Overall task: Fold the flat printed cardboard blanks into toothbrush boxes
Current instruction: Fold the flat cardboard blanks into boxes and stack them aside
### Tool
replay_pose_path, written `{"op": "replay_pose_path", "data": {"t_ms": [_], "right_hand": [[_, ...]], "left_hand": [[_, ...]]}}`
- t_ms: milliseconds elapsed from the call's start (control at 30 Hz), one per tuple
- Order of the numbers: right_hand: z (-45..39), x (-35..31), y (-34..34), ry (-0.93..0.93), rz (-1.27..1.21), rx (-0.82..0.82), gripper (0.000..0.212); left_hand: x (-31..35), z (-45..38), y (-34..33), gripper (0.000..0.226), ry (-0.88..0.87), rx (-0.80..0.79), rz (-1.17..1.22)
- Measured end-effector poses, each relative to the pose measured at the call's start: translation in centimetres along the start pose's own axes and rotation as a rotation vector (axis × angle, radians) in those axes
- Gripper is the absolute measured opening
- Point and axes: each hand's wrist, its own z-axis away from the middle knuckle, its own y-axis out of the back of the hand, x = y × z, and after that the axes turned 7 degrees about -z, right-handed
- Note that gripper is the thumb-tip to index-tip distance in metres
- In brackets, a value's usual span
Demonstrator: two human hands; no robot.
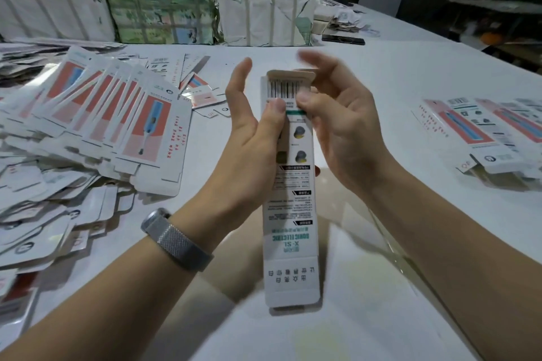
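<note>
A long white toothbrush box with green and black print stands upright in the middle, held above the white table. My left hand grips its left side, thumb pressed under the barcode. My right hand holds the right side, thumb on the front, fingers blurred behind the small top flap, which stands bent at the far end. The near end flap hangs straight down. A fanned pile of flat printed blanks, white with red panels, lies to the left.
Several folded boxes lie at the right. Wrapped paper bundles line the back of the table, with a dark phone beyond. Loose white offcuts cover the near left. A metal watch band sits on my left wrist.
</note>
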Motion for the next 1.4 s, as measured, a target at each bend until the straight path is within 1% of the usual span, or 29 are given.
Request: {"op": "replay_pose_path", "data": {"t_ms": [67,100,167,200,267,367,567,667,767,900,967,1133,1300,1400], "right_hand": [[0.1,-0.1,0.0,-0.035,0.032,0.025,0.015],[0.2,-0.3,-0.1,-0.060,0.027,0.039,0.010],[0.1,-0.8,0.0,-0.091,0.019,0.055,0.018],[0.0,-1.0,0.1,-0.097,0.013,0.054,0.018],[-0.1,-1.4,0.3,-0.110,-0.007,0.044,0.007],[-0.1,-1.6,0.3,-0.106,-0.026,0.050,0.011],[-0.1,-1.4,0.1,-0.047,0.079,0.151,0.010],[-0.1,-1.5,0.3,-0.045,0.094,0.171,0.011],[-0.3,-1.7,0.5,-0.071,0.095,0.143,0.014],[-0.8,-2.3,1.7,-0.148,0.150,0.020,0.024],[-0.9,-2.4,2.1,-0.151,0.166,-0.021,0.023],[-0.5,-2.1,1.7,-0.133,0.123,-0.047,0.023],[0.0,-1.7,1.1,-0.128,0.108,-0.065,0.024],[0.1,-1.7,0.8,-0.127,0.136,-0.070,0.025]], "left_hand": [[0.0,0.1,0.2,0.049,0.021,-0.022,-0.002],[-0.1,0.1,0.2,0.049,0.030,-0.039,-0.012],[-0.1,0.3,0.1,0.048,0.036,-0.064,-0.041],[0.0,0.3,0.0,0.048,0.025,-0.068,-0.057],[0.1,0.3,-0.1,0.049,-0.013,-0.078,-0.095],[0.2,0.4,-0.2,0.051,-0.044,-0.100,-0.109],[0.4,0.5,-0.2,0.046,-0.020,-0.106,-0.104],[0.3,0.6,-0.2,0.044,-0.012,-0.115,-0.133],[0.3,0.6,-0.2,0.041,0.002,-0.111,-0.135],[0.6,0.7,-0.2,0.034,0.022,-0.115,-0.111],[0.7,0.7,-0.1,0.030,0.026,-0.114,-0.092],[0.9,0.7,0.0,0.021,0.048,-0.064,-0.038],[1.1,0.6,0.3,0.024,0.054,-0.047,-0.009],[1.1,0.7,0.4,0.018,0.065,-0.032,0.015]]}}
